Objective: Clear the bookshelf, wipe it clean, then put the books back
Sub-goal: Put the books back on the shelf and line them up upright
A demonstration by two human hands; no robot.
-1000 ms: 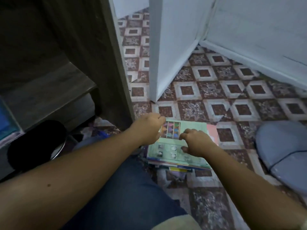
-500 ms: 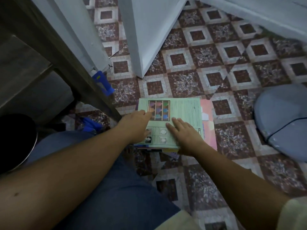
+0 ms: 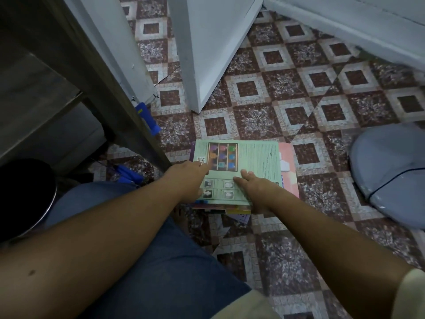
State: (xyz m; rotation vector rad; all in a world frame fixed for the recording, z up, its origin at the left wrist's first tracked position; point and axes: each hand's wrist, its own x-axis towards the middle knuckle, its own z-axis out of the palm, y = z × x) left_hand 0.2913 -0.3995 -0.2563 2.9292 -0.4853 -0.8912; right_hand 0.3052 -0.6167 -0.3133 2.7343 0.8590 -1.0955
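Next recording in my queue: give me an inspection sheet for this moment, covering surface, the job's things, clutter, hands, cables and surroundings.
Surface: maroon-and-white patterned tiled floor, with the books lying on it.
Job's things: stack of books topped by a pale green paperback; a pink book sticks out to the right beneath it. The dark wooden bookshelf stands at left.
Clutter: blue plastic object at the bookshelf's foot and more blue pieces nearby; what they are is unclear.
Hands: left hand rests on the green cover's left edge; right hand lies flat on it.
Cables: thin dark cable across a grey-blue round object.
Surroundings: white door; black round object with a metal rim.
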